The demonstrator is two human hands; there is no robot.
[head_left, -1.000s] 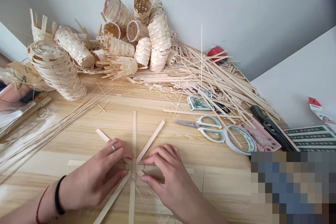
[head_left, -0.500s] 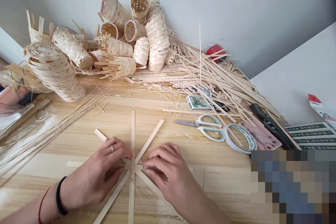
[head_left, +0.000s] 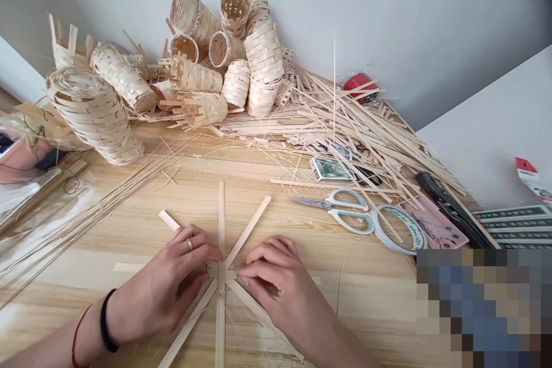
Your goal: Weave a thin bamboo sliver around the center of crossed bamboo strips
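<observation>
Several flat wooden strips [head_left: 221, 213] cross on the table in a star shape, fanning out from one centre. A thin strand [head_left: 209, 270] curves close around that centre. My left hand [head_left: 166, 282], wearing a ring, has its fingers bent over the left side of the crossing, index fingertip at the upright strip and thumb lower down. On the other side my right hand [head_left: 282, 279] pinches thumb and index finger at the right-pointing strip, near the crossing. Its fingertips partly hide what they grip. The lower-right strip [head_left: 250, 302] runs under this hand.
Woven baskets [head_left: 198, 77] pile up at the back left, beside a heap of loose strips [head_left: 366, 121]. Scissors [head_left: 351, 198], a tape roll [head_left: 420, 230] and a black-handled tool [head_left: 452, 207] lie to the right. Long thin strands [head_left: 116, 195] stretch across the left side.
The whole view has shifted slightly, so things appear a little farther right. My right thumb and index finger have come closer together. The strips keep their star layout.
</observation>
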